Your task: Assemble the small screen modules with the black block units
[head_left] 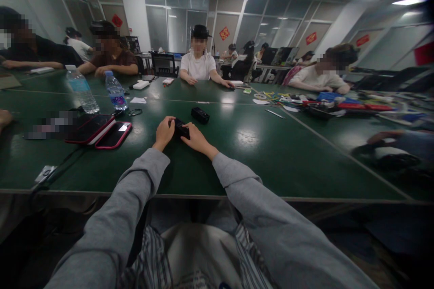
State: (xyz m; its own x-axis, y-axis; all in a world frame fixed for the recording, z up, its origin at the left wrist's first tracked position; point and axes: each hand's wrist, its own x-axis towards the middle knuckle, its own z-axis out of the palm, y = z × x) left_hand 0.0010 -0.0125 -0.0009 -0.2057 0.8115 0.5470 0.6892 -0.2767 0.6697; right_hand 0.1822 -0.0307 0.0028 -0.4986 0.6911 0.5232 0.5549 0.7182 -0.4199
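A small black rectangular device is clasped between the left hand and right hand, inward from the glossy green desk's near edge, its long axis slanted near-rightward.

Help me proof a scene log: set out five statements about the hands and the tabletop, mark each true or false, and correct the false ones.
1. The left hand and right hand are both on one small black device. True.
2. A second black device is in the left hand. False: the box-shaped black device rests on the green table, apart from both hands.
3. A white-capped plastic bottle and a blue-capped plastic bottle stand on the table. True.
4. The red-cased smartphone lies to the right of the hands. False: the red-cased smartphone lies to their left.
5. The person's sleeves are bright red. False: they are grey.
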